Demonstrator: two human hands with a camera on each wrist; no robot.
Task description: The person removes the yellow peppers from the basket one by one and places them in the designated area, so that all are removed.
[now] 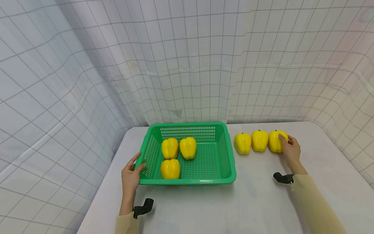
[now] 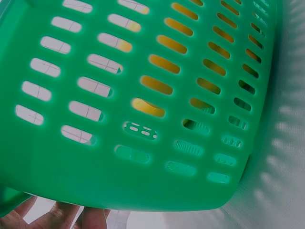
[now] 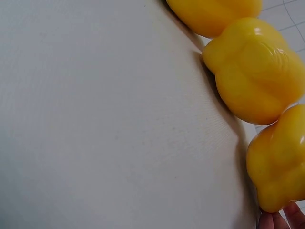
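Observation:
A green plastic basket (image 1: 201, 182) stands on the white table, with three yellow bell peppers grouped in its left half. My left hand (image 1: 130, 177) grips the basket's left rim, thumb over the inner side and fingers outside. From the left wrist, the basket's slotted wall (image 2: 86, 167) fills most of the view, with fingers (image 2: 55, 217) below its edge. To the right of the basket, three more yellow bell peppers lie in a row. My right hand (image 1: 290, 152) holds the rightmost bell pepper (image 1: 274, 142) by its right side; fingertips (image 3: 294, 214) show at its edge in the right wrist view.
The other two peppers in the row are the middle bell pepper (image 1: 259, 141) and the left bell pepper (image 1: 242, 143), close to the basket's right wall. White gridded curtains (image 1: 187, 65) enclose the table (image 1: 219, 208) at the back and sides.

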